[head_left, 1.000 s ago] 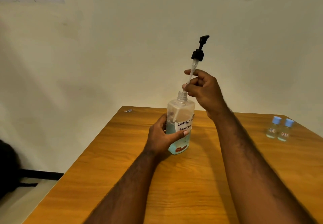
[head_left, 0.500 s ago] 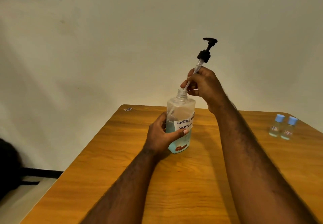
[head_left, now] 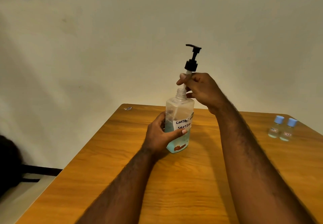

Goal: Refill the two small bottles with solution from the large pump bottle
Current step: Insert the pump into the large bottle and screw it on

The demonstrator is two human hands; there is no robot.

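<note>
The large clear bottle [head_left: 180,111] with blue solution in its lower part and a handwritten label stands on the wooden table [head_left: 192,180]. My left hand [head_left: 160,136] grips its body. The black pump head [head_left: 191,59] is off the neck, raised above it, with its tube running down into the open neck. My right hand [head_left: 199,89] pinches the tube just below the black collar. Two small bottles with blue caps, one [head_left: 275,127] beside the other [head_left: 288,131], stand capped at the table's right edge, apart from both hands.
A small scrap [head_left: 128,108] lies at the table's far left corner. The pale wall [head_left: 122,49] rises close behind the table. A dark object [head_left: 8,162] sits on the floor at the left, beyond the table's left edge.
My right hand has lowered the pump, so more of the tube is inside the bottle. The pump now stands nearly upright and its spout has turned to point left. My left hand stays put.
</note>
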